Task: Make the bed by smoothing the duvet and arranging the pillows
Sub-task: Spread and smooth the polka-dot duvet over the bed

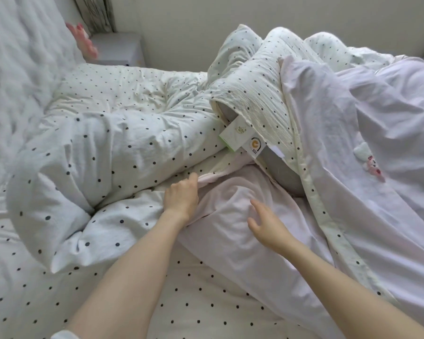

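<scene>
the left hand (pixel 181 196) lies at the near edge of a pale pink pillow (pixel 230 216), its fingers curled down onto the pink cloth where that meets the dotted bedding; whether they pinch the edge or only press it cannot be told. the right hand (pixel 267 223) hovers or rests on top of the same pillow, fingers loosely spread and slightly bent, thumb out to the side, holding nothing. the pillow sits between and under both hands, its far end tucked beneath a cream dotted pillowcase (pixel 260 94) that hangs open, showing a grey pillow (pixel 282 167) inside and some paper tags (pixel 242 138) at its mouth. left of the hands a white duvet with black dots (pixel 103 133) lies heaped and rumpled, one corner folded toward the person. under both forearms runs the dotted sheet (pixel 206 302). to the right a pale lilac cover (pixel 389 179) lies draped, with a small pink embroidered figure (pixel 372 165). a grey bedside cabinet (pixel 118 50) stands against the far wall.
</scene>
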The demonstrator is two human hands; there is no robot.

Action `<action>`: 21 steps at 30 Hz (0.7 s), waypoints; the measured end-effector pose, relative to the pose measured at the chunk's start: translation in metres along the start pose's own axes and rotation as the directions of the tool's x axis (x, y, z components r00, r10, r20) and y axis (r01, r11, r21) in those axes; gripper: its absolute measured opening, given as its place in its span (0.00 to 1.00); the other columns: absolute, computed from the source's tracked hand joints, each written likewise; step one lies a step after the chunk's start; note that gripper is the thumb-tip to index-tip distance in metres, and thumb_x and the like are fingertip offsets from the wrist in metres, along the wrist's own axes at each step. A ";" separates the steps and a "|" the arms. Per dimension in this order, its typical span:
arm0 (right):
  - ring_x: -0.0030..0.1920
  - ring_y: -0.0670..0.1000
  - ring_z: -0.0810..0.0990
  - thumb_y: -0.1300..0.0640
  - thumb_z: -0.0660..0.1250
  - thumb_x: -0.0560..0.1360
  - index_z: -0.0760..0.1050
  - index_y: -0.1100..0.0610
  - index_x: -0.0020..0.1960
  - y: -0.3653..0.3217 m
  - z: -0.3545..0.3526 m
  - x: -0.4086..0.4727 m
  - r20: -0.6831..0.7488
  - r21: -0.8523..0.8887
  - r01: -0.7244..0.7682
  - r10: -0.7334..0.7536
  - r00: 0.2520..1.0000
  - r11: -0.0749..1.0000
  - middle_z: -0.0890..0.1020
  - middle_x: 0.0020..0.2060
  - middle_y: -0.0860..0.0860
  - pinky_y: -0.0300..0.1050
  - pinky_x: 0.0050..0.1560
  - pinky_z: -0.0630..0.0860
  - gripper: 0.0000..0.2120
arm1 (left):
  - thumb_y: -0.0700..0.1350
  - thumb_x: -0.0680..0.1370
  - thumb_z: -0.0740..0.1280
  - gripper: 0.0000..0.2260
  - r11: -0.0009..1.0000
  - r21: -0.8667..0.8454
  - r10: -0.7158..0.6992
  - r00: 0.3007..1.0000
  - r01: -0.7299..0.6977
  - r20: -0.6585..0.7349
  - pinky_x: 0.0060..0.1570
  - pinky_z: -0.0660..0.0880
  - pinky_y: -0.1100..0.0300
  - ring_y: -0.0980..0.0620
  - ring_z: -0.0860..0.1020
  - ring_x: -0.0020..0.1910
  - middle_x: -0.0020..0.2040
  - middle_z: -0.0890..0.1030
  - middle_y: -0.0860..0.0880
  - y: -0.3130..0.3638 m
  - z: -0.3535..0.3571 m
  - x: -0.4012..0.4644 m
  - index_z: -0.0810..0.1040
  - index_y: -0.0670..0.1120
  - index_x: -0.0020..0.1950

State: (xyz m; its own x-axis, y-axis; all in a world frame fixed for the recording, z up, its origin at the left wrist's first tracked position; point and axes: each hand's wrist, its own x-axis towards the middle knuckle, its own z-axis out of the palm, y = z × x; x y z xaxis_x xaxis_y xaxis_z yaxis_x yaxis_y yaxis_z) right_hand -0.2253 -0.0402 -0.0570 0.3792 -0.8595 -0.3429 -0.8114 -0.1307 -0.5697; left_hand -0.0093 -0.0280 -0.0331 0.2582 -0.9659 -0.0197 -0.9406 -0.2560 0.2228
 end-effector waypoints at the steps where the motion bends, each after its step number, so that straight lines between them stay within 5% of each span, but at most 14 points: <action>1: 0.73 0.52 0.61 0.55 0.57 0.79 0.54 0.55 0.76 -0.003 -0.002 -0.003 -0.004 0.005 -0.004 0.004 1.000 1.000 0.62 0.74 0.52 0.46 0.70 0.61 0.27 | 0.34 0.76 0.54 0.09 0.999 -0.049 -0.007 1.000 0.007 0.002 0.37 0.65 0.52 0.37 0.77 0.47 0.49 0.80 0.37 0.000 -0.006 -0.004 0.69 0.42 0.53; 9: 0.75 0.54 0.55 0.63 0.59 0.77 0.48 0.55 0.77 -0.061 -0.020 -0.030 -0.144 -0.033 0.129 -0.133 0.981 0.991 0.54 0.76 0.55 0.50 0.69 0.63 0.32 | 0.36 0.77 0.54 0.07 0.978 -0.202 0.067 0.995 -0.050 0.079 0.37 0.65 0.53 0.37 0.75 0.44 0.44 0.78 0.38 0.023 -0.062 -0.063 0.69 0.43 0.51; 13: 0.75 0.57 0.50 0.59 0.62 0.75 0.42 0.50 0.77 -0.086 -0.040 -0.030 -0.186 -0.326 0.106 -0.174 0.967 0.939 0.45 0.77 0.57 0.56 0.64 0.67 0.38 | 0.35 0.76 0.54 0.07 0.962 -0.257 0.116 0.989 -0.090 0.089 0.33 0.61 0.54 0.41 0.69 0.36 0.33 0.71 0.44 0.010 -0.093 -0.099 0.68 0.45 0.47; 16: 0.76 0.57 0.44 0.56 0.63 0.75 0.43 0.48 0.76 -0.092 -0.044 -0.024 -0.087 -0.477 0.078 -0.135 0.987 0.875 0.42 0.76 0.56 0.58 0.69 0.59 0.38 | 0.34 0.75 0.54 0.08 0.944 -0.308 0.158 0.981 -0.116 0.115 0.29 0.58 0.53 0.42 0.66 0.33 0.29 0.66 0.49 -0.004 -0.106 -0.132 0.65 0.47 0.43; 19: 0.74 0.58 0.56 0.61 0.60 0.75 0.59 0.53 0.71 -0.098 -0.044 -0.018 -0.073 -0.555 0.138 -0.213 0.974 0.820 0.59 0.73 0.58 0.54 0.67 0.59 0.25 | 0.35 0.76 0.54 0.09 0.923 -0.356 0.201 0.971 -0.143 0.132 0.31 0.59 0.54 0.43 0.67 0.34 0.29 0.66 0.51 -0.015 -0.116 -0.151 0.64 0.49 0.42; 21: 0.60 0.58 0.73 0.65 0.58 0.74 0.68 0.59 0.60 -0.104 -0.043 -0.019 -0.081 -0.562 0.231 -0.330 0.940 0.795 0.74 0.58 0.58 0.48 0.51 0.66 0.14 | 0.35 0.76 0.54 0.08 0.924 -0.362 0.191 0.967 -0.121 0.166 0.32 0.60 0.54 0.42 0.68 0.35 0.30 0.68 0.48 -0.020 -0.120 -0.155 0.63 0.48 0.42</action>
State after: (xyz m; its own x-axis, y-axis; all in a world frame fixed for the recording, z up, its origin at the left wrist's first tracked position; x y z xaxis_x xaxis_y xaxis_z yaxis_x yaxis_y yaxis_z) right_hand -0.1670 -0.0319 0.0408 0.5884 -0.8052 -0.0736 -0.8072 -0.5795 -0.1123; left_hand -0.0044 0.1312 0.0822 0.0332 -0.9899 -0.1378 -0.8209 -0.1056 0.5613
